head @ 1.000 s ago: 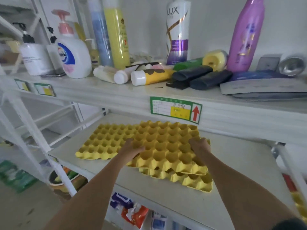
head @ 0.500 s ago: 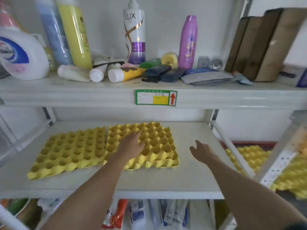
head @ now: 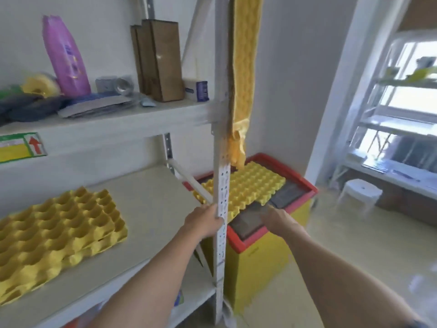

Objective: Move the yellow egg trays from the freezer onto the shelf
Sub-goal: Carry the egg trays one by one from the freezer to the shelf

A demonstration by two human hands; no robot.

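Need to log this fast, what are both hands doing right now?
Left hand: against the shelf post, grip cannot be told.
Right hand: reaching toward freezer egg tray, blurred, cannot be told.

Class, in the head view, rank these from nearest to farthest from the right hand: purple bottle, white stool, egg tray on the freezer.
1. Egg tray, just beyond the right hand, on the freezer.
2. White stool, right, on the floor.
3. Purple bottle, far left, upper shelf.

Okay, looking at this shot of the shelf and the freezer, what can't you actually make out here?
All in the head view:
- Left hand: its fingers pass behind the shelf post, so its grip is hidden.
- Right hand: motion blur; whether it touches the freezer tray is unclear.
- Shelf trays: cut off by the left edge; count unknown.
- Freezer: its inside is hidden by its lid.
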